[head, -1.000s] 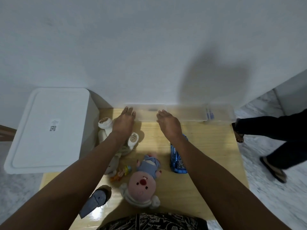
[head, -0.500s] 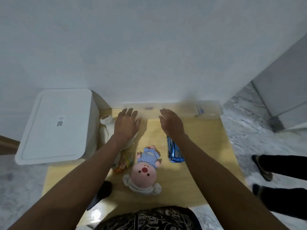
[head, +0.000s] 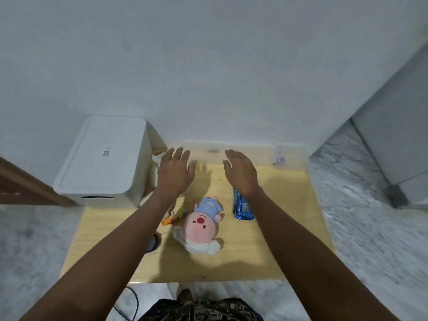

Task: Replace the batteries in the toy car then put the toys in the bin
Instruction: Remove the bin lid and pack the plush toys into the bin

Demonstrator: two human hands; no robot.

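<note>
A: We note both hands held flat above the worktop (head: 278, 239). Left hand (head: 174, 173) has its fingers spread, holding nothing; right hand (head: 240, 172) has straight fingers close together, also holding nothing.

B: We locate the blue toy car (head: 242, 208) just right of the pink plush pig (head: 201, 224), partly under the right wrist.

A: The white lidded bin (head: 102, 163) stands well left of the pig. A clear plastic box (head: 231, 152) lies behind the pig, against the wall.

B: A small orange toy (head: 172, 217) lies just left of the pig.
</note>
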